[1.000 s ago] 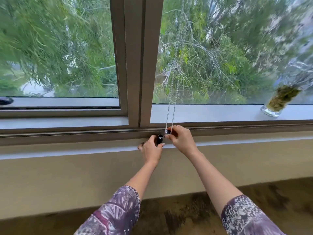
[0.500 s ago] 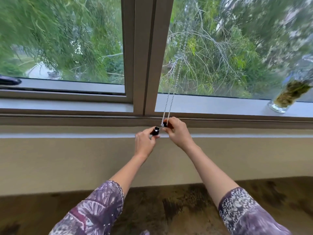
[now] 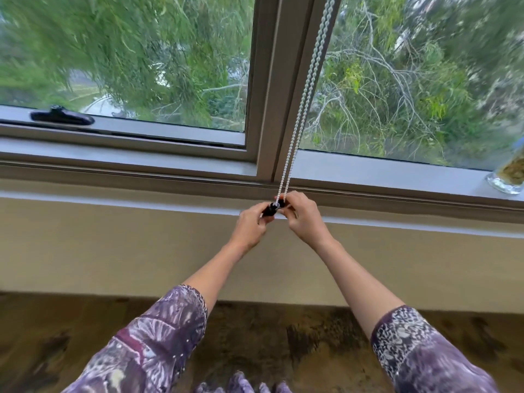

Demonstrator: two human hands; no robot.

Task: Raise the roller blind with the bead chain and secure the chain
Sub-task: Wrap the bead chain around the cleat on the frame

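Pinching a black clip (image 3: 269, 209), both hands (image 3: 251, 224) (image 3: 304, 219) close on the bead chain (image 3: 304, 95); no writing legible.

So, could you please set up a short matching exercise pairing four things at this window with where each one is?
Things:
1. bead chain
2. black window latch
3. glass jar
4. small black chain holder

Places:
A. on the sill at the far right
B. pinched between the left hand and right hand
C. hanging down in front of the centre frame post
D. on the bottom rail of the left pane

Pairs: 1-C, 2-D, 3-A, 4-B
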